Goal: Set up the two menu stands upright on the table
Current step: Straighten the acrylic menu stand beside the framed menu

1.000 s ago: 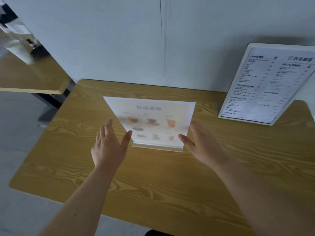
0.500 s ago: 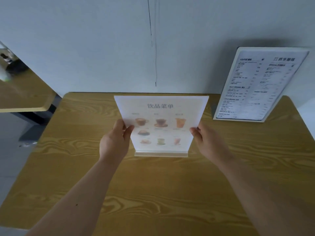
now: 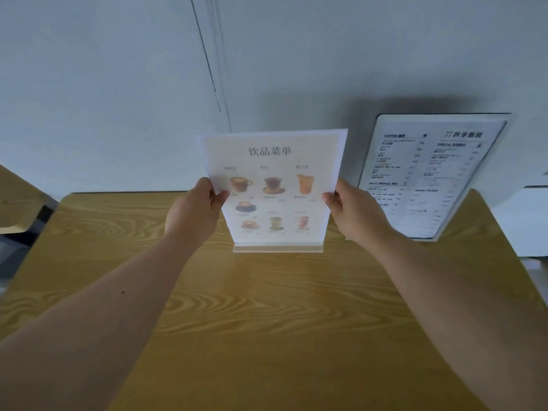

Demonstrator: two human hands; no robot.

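A drinks menu stand [image 3: 274, 185] with pictures of cups and a pale wooden base stands upright in the middle of the wooden table [image 3: 267, 321]. My left hand [image 3: 192, 215] grips its left edge and my right hand [image 3: 353, 213] grips its right edge, thumbs on the front face. The base rests on or just above the tabletop; I cannot tell which. A second menu stand [image 3: 430, 176], white with black text, stands at the back right, leaning back toward the wall.
A grey wall [image 3: 118, 84] runs right behind the table's far edge. Another wooden table [image 3: 14, 203] shows at the far left. A white surface [image 3: 533, 221] lies beyond the table's right edge.
The drinks menu went from tilted back on the table to upright. Both hands, open beside it a second ago, closed on its side edges and raised the sheet.
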